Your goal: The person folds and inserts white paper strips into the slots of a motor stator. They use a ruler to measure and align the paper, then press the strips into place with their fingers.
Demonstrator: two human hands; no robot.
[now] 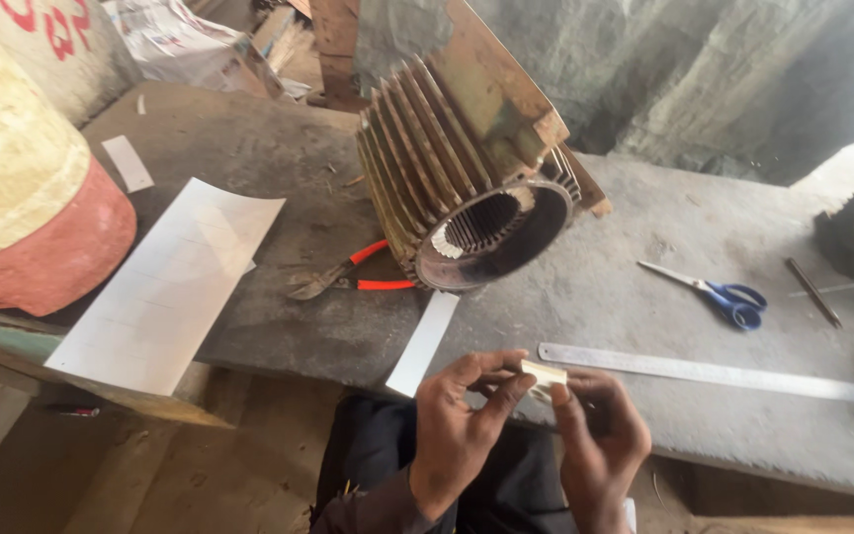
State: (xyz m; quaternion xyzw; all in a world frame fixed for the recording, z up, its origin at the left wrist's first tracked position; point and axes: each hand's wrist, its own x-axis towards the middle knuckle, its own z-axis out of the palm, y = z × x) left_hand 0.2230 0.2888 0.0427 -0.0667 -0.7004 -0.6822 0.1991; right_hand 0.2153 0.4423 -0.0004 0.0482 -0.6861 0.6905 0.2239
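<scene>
I have a small folded strip of pale insulation paper pinched between both hands, near the front edge of the concrete bench and just over my lap. My left hand closes thumb and fingers on its left end, my right hand closes on its right end; the piece is short, whitish, creased along its length, and mostly hidden by my fingertips.

As I judge it, the folding is under way but the fitting is hardly begun: the motor stator lies on its side just beyond, its open mouth toward me, and its slots look largely bare, though I cannot see far into the bore. A cut white strip waits at the bench edge to the left, a larger ruled sheet farther left. Pliers, scissors and a steel ruler lie untouched
</scene>
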